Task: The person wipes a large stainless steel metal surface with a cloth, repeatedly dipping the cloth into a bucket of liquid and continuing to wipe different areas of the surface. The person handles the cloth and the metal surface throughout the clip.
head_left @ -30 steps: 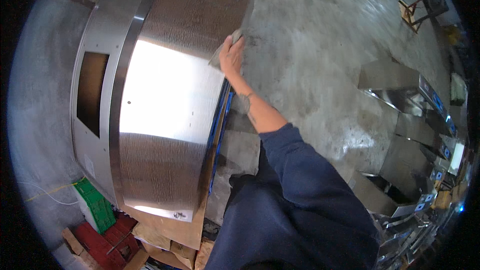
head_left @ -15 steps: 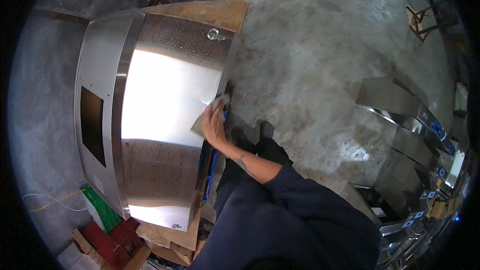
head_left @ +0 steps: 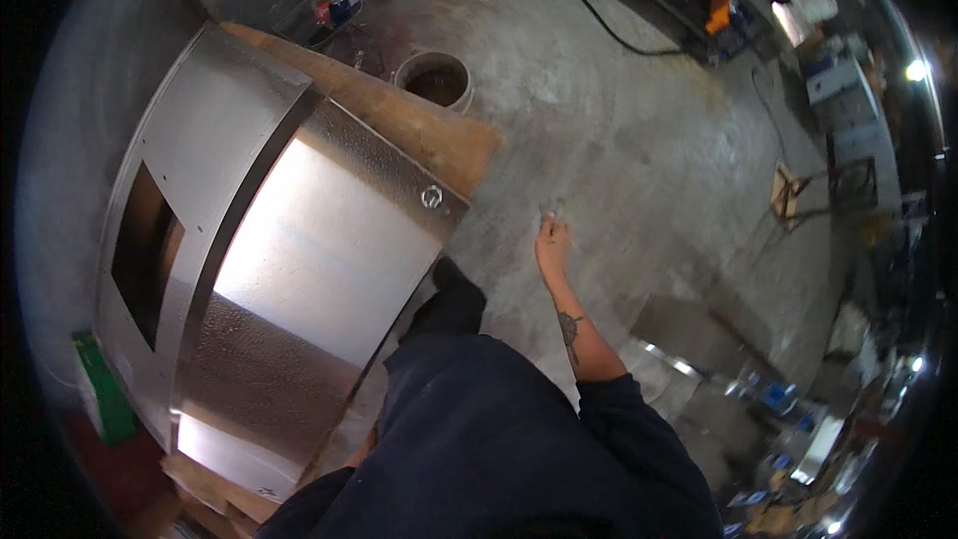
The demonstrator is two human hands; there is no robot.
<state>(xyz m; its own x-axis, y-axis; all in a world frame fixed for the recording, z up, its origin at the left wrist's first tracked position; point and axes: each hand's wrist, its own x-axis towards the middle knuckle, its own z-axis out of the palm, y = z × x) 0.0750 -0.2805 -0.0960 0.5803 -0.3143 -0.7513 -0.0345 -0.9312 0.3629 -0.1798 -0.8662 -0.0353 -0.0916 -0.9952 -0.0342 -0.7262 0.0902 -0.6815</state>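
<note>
At the left lies a large stainless steel hood [head_left: 289, 250], its sloping face dotted with wet drops beside a bright reflective band. A small round ring-like mark or fitting [head_left: 431, 198] shows near its far right corner. Out over the concrete floor, right of the hood and apart from it, my right hand [head_left: 553, 238] is closed. A bit of grey cloth [head_left: 551, 210] peeks out past its fingers; most of it is hidden. Of my left hand [head_left: 364, 449] only a sliver appears low beside my body near the hood's edge, with its fingers hidden.
A wooden board [head_left: 399, 130] sticks out from under the hood. Behind it stands a round bucket [head_left: 435, 80] with dark contents. A small wooden stool [head_left: 786, 195] and more steel hoods [head_left: 689, 334] are on the right. A black hose [head_left: 599, 15] crosses the far floor.
My right hand has left the hood's face with the cloth and swung right over the floor. The view has turned, bringing the bucket and far benches into sight. My left hand now partly shows.
</note>
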